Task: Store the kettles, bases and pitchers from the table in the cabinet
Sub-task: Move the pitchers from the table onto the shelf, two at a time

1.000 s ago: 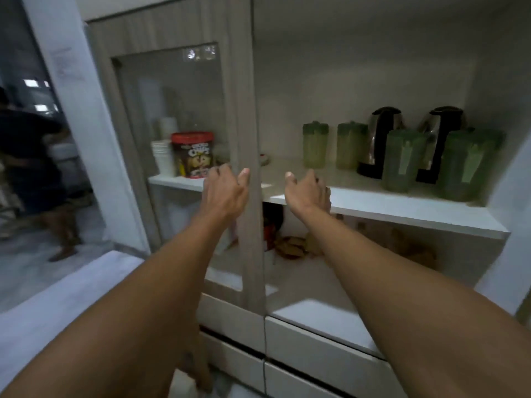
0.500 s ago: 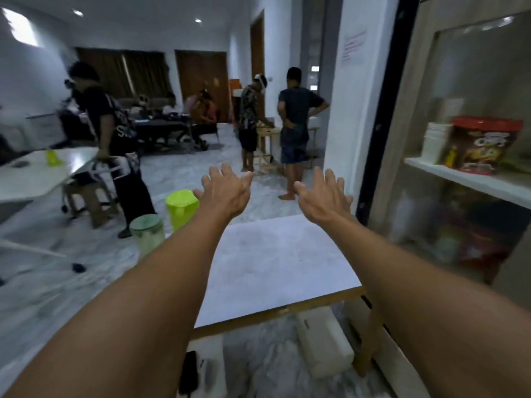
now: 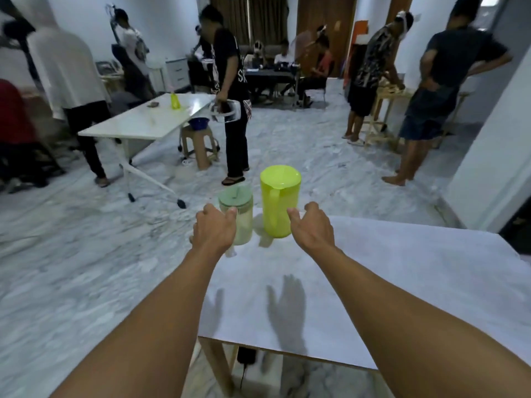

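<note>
Two pitchers stand at the far left corner of the white table (image 3: 402, 282). The bright yellow-green pitcher (image 3: 283, 202) has its handle toward me. Left of it is a paler pitcher (image 3: 240, 216) with a green lid. My left hand (image 3: 214, 228) hovers just in front of the pale pitcher, fingers curled but holding nothing. My right hand (image 3: 311, 225) is beside the yellow-green pitcher's right side, fingers apart, not gripping it. The cabinet is out of view.
A white wall corner (image 3: 488, 168) rises at the right. Several people stand on the marble floor beyond the table. Another white table (image 3: 143, 122) with a small bottle and a stool (image 3: 198, 145) sit at the left.
My view has swung left from the cabinet to the table. Both hands have reached forward and now sit next to the two pitchers.
</note>
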